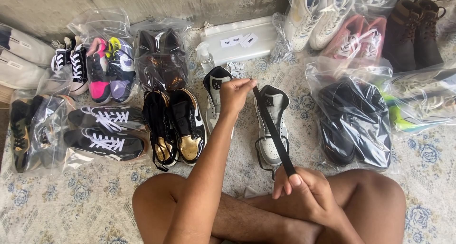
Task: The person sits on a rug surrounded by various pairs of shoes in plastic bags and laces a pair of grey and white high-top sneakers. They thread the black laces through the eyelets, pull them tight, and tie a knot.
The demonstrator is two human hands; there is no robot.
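Faded floral rug (71, 210); flat black shoelace (273, 130) taut between left hand (236, 93) and right hand (304, 189), both grips pinched.

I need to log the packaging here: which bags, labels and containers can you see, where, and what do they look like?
Clear plastic bag: right of the hands, holds black shoes.
Clear bag: back centre-left, dark shoes inside.
Clear bag: far left, dark shoes.
White paper labels: on a flat clear case by the wall.
Pump bottle: small, clear, beside the case.

lace (273, 130): black | high-top sneaker (271, 127): grey, white, black | patent pair (175, 127): black and gold | boots (418, 30): dark brown | rug (71, 206): cream, blue floral
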